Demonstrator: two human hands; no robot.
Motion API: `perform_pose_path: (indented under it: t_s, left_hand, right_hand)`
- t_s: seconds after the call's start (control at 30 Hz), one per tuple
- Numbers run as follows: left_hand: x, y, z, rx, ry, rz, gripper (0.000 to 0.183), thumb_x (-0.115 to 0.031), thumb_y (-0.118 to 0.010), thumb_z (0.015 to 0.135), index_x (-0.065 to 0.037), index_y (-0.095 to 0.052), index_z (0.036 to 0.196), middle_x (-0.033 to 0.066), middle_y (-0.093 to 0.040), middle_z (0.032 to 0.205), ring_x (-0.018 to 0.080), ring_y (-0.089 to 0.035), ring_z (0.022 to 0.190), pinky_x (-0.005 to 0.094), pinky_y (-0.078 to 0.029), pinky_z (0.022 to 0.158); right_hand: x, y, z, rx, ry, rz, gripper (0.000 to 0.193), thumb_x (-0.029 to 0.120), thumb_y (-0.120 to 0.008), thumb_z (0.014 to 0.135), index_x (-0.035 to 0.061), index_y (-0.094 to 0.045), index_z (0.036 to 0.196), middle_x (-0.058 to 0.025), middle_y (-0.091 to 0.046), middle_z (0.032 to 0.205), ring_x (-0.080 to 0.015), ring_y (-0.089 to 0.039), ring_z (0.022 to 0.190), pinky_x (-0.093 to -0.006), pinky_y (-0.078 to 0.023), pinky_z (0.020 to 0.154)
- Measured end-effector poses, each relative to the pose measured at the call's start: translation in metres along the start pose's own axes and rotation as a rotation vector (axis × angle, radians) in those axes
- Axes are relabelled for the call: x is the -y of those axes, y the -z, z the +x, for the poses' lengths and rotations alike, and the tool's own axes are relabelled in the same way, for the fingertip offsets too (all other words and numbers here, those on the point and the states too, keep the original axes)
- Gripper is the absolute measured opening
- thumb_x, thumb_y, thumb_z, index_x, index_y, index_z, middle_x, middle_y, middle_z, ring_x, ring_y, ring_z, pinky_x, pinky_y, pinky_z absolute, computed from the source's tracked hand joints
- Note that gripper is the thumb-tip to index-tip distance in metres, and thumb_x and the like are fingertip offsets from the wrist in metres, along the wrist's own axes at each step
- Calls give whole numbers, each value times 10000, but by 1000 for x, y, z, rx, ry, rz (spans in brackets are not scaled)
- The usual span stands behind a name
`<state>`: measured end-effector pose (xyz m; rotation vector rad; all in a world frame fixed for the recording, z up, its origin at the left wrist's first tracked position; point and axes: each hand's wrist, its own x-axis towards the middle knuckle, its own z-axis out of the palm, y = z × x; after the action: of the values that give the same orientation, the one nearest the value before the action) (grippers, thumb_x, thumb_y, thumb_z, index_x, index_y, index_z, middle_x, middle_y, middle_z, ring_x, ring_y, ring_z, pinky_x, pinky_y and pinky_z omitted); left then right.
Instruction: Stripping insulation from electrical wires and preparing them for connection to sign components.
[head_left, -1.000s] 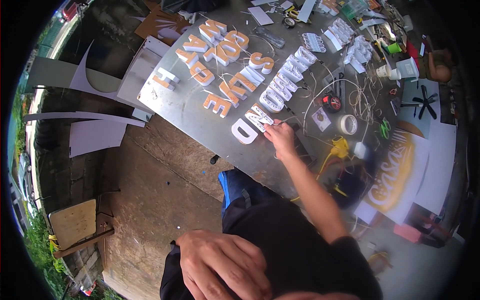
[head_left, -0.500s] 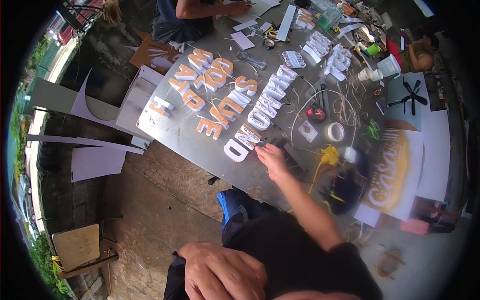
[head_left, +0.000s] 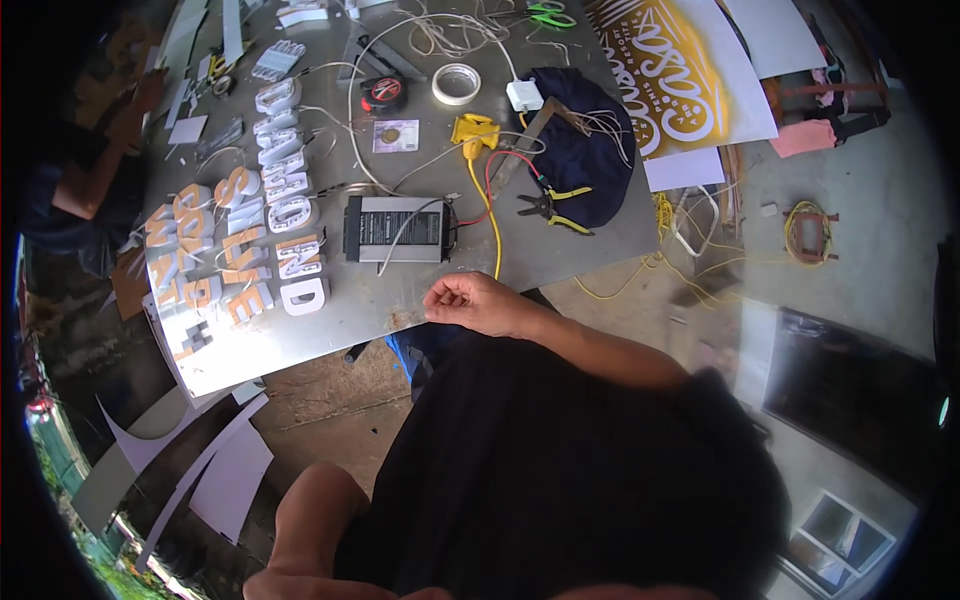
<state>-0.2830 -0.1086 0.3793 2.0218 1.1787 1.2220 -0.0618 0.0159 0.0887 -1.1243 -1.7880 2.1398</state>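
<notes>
My right hand [head_left: 470,302] is at the metal table's near edge, its fingers curled in, with nothing visible in them. It touches none of the letters. Left of it lie white-sided letters, the closest a D [head_left: 306,296] and an N [head_left: 300,261]; more letters with brown backs [head_left: 240,255] stand in rows beyond. Just past the hand sits a grey and black power supply box [head_left: 400,228] with wires. My left hand [head_left: 300,585] is low at the lower edge, mostly cut off, with its fingers hidden.
On the metal table [head_left: 370,300] lie a tape measure [head_left: 384,94], a white tape roll [head_left: 456,85], a yellow clip [head_left: 474,134], cutters [head_left: 555,208], a dark cloth cap [head_left: 590,150] and loose cables. A co-worker's arm [head_left: 100,180] is at the left. Cut sheets [head_left: 230,480] stand below the table.
My view has turned right, so the letters sit further left. My right hand has come away from the letters to the table edge, its fingers more curled. My left hand has dropped lower.
</notes>
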Motion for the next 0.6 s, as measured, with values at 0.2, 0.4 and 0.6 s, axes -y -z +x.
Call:
perform_pose_path:
  t_s: [0.2, 0.4, 0.6]
  left_hand:
    - [2, -82, 59, -609, -35, -631, 252, -90, -715, 828, -206, -546, 681, -76, -556, 641, 48, -556, 619, 234, -437, 532]
    - [-30, -62, 207, 673, 723, -429, 237, 22, -673, 725, -146, -513, 673, 16, -556, 762, 84, -523, 640, 246, -357, 527]
    - [-51, -142, 219, 502, 737, -117, 169, 74, -647, 638, -31, -528, 695, 95, -594, 872, 110, -483, 609, 245, -360, 529]
  right_hand:
    - [-28, 55, -44, -150, -56, 106, 202, 178, -700, 950, 22, -656, 1069, 10, -644, 902, -58, -595, 828, -221, -498, 754]
    - [-65, 115, -68, -163, -18, 321, 202, 176, -703, 947, 25, -658, 1074, 13, -643, 926, -54, -592, 853, -224, -501, 790]
    - [-74, 197, -81, -207, 27, 241, 200, 173, -705, 944, 23, -661, 1070, 13, -650, 953, -47, -588, 869, -218, -489, 788]
